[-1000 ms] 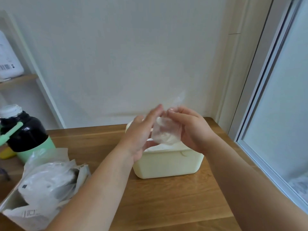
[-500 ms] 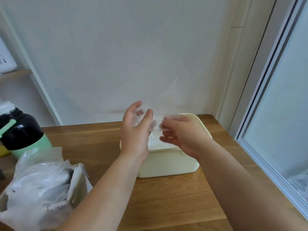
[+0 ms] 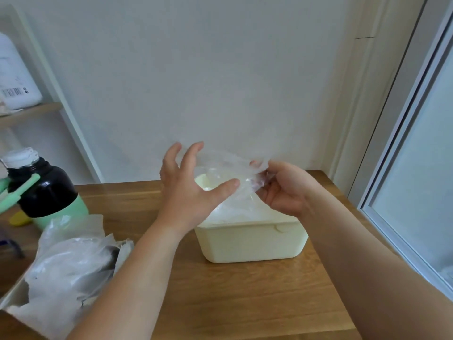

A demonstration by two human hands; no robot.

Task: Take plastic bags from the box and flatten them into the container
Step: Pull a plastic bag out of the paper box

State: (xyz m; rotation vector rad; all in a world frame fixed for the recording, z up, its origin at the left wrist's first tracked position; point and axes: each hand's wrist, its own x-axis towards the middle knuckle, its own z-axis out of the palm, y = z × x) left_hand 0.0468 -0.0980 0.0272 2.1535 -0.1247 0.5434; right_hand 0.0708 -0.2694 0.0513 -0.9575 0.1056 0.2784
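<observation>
A clear plastic bag (image 3: 229, 173) is stretched in the air above the cream container (image 3: 250, 244), which stands on the wooden table. My right hand (image 3: 284, 190) pinches the bag's right end between thumb and curled fingers. My left hand (image 3: 191, 187) is spread, fingers straight, with its thumb and palm against the bag's left part. The box (image 3: 61, 273) of crumpled plastic bags sits at the lower left, its contents spilling over the top. More flattened plastic lies inside the container.
A black and green bottle (image 3: 46, 192) with a white cap stands at the left on the table (image 3: 245, 303). A shelf with a white jug (image 3: 14, 79) is at the far left. The wall is close behind, and a window frame (image 3: 402, 182) lines the right side.
The bag was bunched between both hands; my hands have moved apart and the bag now spreads out wider above the container. My left hand's fingers have opened.
</observation>
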